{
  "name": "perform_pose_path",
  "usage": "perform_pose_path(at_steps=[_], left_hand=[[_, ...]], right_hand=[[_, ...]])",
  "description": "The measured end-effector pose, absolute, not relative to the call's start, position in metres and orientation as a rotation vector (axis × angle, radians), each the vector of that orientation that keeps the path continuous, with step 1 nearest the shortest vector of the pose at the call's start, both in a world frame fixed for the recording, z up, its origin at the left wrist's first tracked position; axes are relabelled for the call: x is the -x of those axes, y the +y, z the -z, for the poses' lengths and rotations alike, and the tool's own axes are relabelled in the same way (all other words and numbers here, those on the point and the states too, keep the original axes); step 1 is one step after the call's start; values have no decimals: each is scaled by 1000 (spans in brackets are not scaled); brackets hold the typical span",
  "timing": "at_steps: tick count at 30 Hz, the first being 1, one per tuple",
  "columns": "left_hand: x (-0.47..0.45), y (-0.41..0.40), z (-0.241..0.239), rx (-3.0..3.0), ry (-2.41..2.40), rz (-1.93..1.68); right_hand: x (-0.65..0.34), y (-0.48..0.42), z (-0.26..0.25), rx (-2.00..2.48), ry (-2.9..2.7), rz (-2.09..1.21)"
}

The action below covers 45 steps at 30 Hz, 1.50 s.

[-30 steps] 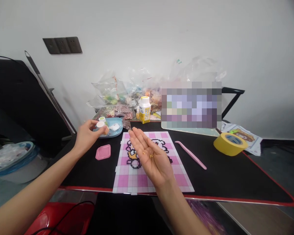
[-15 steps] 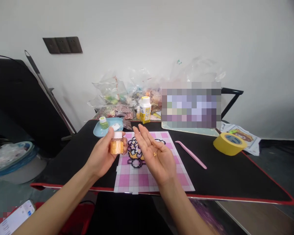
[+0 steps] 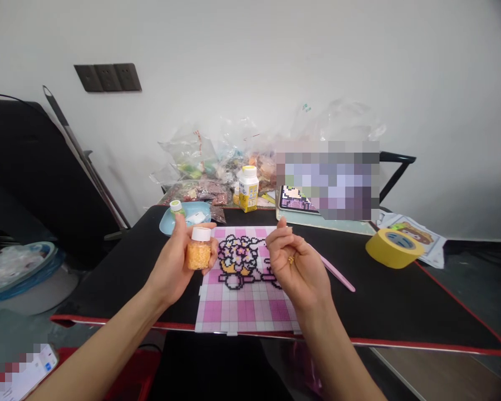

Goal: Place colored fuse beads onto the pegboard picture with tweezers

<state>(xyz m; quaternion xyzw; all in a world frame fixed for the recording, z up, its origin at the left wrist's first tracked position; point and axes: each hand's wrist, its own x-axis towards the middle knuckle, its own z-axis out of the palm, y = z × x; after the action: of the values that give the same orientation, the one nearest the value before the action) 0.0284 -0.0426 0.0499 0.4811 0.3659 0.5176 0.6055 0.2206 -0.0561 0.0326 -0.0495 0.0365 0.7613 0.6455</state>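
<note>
Left grip (image 3: 172,266), white-capped jar (image 3: 199,256) within, upright

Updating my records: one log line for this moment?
left hand: holds white-capped bead jar; right hand: half-curled, loose beads in palm; patterned board: on table

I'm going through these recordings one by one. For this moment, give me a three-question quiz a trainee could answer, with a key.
1. Multiple choice: what is the left hand holding?
A) a phone
B) a white-capped jar
C) a blue tray
2. True or false: in the picture, the yellow tape roll is further right than the pink tool.
3. Fill the gap: a few small ____ pieces lie in the palm of the right hand.

Key: 1. B; 2. True; 3. yellow.
</note>
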Motion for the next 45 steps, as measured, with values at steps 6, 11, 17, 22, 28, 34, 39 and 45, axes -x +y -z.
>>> perform_pose_path(at_steps=[6, 11, 17, 22, 28, 34, 39, 45], left_hand=[[-28, -48, -49, -1140, 830, -1158], [-32, -54, -44, -1204, 813, -1164], [-40, -60, -37, -1213, 823, -1103], [-38, -62, -38, -1227, 822, -1071], [-38, -64, -36, -1299, 802, -1126], [-45, -69, -27, -1361, 814, -1047], [-51, -77, -20, -1450, 842, -1080], [-59, -85, -17, -1496, 899, -1067]], right_hand=[[-228, -59, -35, 54, 133, -1706], [-224, -61, -25, 0, -25, -1805], [-209, -63, -15, 47, -162, -1966], [-211, -67, -19, -34, -167, -1933], [-210, -70, -32, -45, 50, -1875], [-192, -67, -37, 180, 178, -1851], [-180, -65, -38, 287, 180, -1746], [-176, -65, -36, 266, 167, -1698]])
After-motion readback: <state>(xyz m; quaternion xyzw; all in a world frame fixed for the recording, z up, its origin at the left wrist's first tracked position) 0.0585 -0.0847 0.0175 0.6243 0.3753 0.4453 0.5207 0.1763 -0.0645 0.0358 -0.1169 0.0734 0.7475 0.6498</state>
